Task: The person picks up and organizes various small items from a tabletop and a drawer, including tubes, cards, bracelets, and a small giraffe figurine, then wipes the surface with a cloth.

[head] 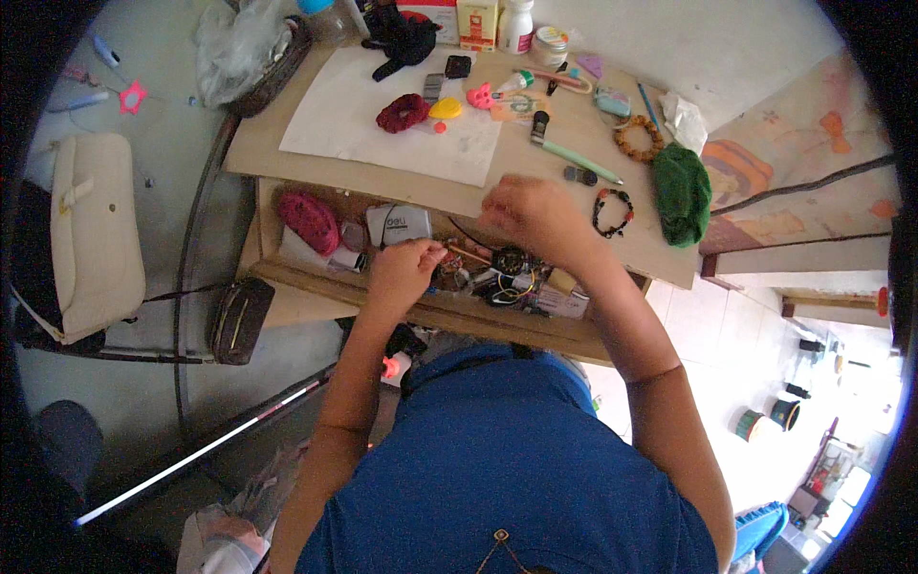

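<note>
An open wooden drawer [430, 307] full of small items lies before me. Above its left-middle part is my left hand [409, 267], its fingertips close together; whether it pinches something is unclear. My right hand [520, 212], blurred and with curled fingers, is over the desk's front edge, and its hold is hidden. Between and below the hands, the drawer holds a tangle of cords and a yellow loop [527, 285]. A white box [399, 224] and a dark pink pouch [308, 221] lie at its left. On the desk are a dark red scrunchie [403, 113] and a beaded bracelet [613, 214].
White paper [337, 136] covers part of the desktop. Bottles, boxes and a black cloth item [409, 43] stand or lie at the back. A green cloth [681, 195] is at the right edge; a dark small bag [242, 321] hangs left of the drawer.
</note>
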{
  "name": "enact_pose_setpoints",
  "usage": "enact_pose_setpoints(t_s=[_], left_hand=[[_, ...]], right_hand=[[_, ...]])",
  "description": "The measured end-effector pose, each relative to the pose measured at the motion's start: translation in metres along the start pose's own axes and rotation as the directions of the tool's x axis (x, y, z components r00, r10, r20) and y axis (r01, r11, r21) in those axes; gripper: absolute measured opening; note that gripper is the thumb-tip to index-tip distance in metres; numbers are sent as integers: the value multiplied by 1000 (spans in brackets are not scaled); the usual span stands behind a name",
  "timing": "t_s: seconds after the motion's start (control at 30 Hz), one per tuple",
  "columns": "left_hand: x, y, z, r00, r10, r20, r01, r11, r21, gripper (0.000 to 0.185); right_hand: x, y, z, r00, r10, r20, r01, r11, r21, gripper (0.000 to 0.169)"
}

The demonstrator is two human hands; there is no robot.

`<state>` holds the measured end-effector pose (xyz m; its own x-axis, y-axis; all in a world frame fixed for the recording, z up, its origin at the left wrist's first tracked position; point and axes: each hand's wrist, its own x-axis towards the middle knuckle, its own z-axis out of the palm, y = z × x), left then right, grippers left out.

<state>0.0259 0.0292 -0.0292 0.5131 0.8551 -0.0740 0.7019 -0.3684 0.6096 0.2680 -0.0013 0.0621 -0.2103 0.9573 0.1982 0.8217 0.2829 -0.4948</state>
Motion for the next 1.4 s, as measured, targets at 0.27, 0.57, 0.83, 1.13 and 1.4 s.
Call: enact_pose_setpoints(t_s=[0.27, 0.57, 0.83, 1.13, 1.4], left_hand=[[67, 65, -69, 879, 290, -379, -324, 946, -28, 18], [152, 58, -60, 864, 386, -324, -257, 891, 375, 35], [163, 52, -60, 846, 404, -348, -246, 874, 419, 24], [147, 34, -64, 870, 114, -479, -185, 977, -103, 17], [123, 19, -61, 824, 94, -558, -178, 979, -98, 18]], right_hand=[[79, 84, -17, 976, 17, -217, -109, 899, -424, 18], [111, 83, -10, 979, 80, 186, 79, 696, -713, 13], [101, 65, -14, 990, -47, 134, 129, 688, -714, 11], [99, 96, -10, 996, -74, -39, 31, 759, -651, 14], [111, 82, -11, 991, -22, 131, 109, 698, -708, 13]])
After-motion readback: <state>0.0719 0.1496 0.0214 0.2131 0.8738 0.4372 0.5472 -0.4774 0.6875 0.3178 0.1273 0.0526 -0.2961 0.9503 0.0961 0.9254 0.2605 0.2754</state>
